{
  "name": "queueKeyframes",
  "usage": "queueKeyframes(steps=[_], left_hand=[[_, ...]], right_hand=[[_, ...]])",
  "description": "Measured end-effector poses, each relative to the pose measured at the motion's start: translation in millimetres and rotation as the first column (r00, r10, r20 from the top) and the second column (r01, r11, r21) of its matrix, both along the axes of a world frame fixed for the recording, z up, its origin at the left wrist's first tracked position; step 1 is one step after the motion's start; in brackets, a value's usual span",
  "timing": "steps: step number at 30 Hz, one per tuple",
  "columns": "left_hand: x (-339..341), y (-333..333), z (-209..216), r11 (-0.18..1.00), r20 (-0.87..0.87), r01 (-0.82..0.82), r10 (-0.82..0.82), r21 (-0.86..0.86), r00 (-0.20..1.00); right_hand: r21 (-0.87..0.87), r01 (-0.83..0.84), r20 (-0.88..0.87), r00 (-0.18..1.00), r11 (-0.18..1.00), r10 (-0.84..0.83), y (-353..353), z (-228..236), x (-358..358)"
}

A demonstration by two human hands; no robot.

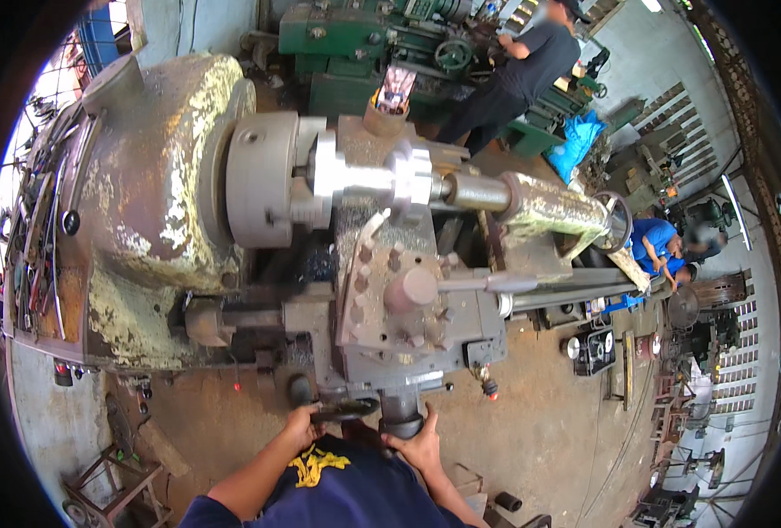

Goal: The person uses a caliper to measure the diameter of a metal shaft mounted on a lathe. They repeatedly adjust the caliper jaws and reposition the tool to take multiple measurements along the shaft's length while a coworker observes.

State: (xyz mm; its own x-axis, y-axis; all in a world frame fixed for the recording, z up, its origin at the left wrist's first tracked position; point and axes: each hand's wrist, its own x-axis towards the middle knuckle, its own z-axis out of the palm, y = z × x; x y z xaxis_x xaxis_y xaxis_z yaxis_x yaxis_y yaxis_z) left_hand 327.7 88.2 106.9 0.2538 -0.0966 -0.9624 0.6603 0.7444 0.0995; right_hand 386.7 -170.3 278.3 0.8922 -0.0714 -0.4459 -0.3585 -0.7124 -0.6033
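At the front of a large lathe, my left hand (302, 429) is closed on the rim of a dark handwheel (348, 410). My right hand (421, 447) grips a dark round crank hub (402, 426) under the cross slide, thumb up along its side; some fingers are hidden behind it. Above them sits the tool post (410, 290), with a lever and several bolts. A cutting tool (373, 227) points from it toward a shiny stepped metal workpiece (368, 180). The chuck (263, 180) holds the workpiece's left end, and the tailstock (549, 207) supports its right end.
Loose tools lie on the worn headstock (157, 167) at left. A person in dark clothes (540, 62) stands by a green lathe (337, 44) behind. Another in blue (654, 242) is low at the right. A blue bag (575, 141) and metal frames rest on the brown floor.
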Motion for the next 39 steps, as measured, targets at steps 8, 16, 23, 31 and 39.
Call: queueKeyframes(steps=[8,16,23,31,39], left_hand=[[-1,-18,10,0.976,0.005,-0.190,0.191,0.102,0.982],[2,-15,6,0.981,-0.073,-0.141,0.151,0.133,0.986],[5,-16,9,0.981,-0.041,-0.145,0.151,0.130,0.988],[5,-22,15,0.984,-0.011,-0.118,0.120,0.130,0.993],[10,-26,21,0.979,-0.039,-0.093,0.101,0.181,0.994]], right_hand=[[-0.162,-0.068,0.074,0.994,0.984,0.081,18,-2,2],[-0.006,-0.081,-0.018,0.997,0.997,0.081,-2,-2,9],[0.192,-0.087,-0.051,0.994,0.977,0.099,-18,-15,17],[-0.054,-0.087,-0.002,0.996,0.995,0.087,0,-1,6],[0.010,-0.044,-0.002,0.999,0.999,0.044,2,-1,7]])
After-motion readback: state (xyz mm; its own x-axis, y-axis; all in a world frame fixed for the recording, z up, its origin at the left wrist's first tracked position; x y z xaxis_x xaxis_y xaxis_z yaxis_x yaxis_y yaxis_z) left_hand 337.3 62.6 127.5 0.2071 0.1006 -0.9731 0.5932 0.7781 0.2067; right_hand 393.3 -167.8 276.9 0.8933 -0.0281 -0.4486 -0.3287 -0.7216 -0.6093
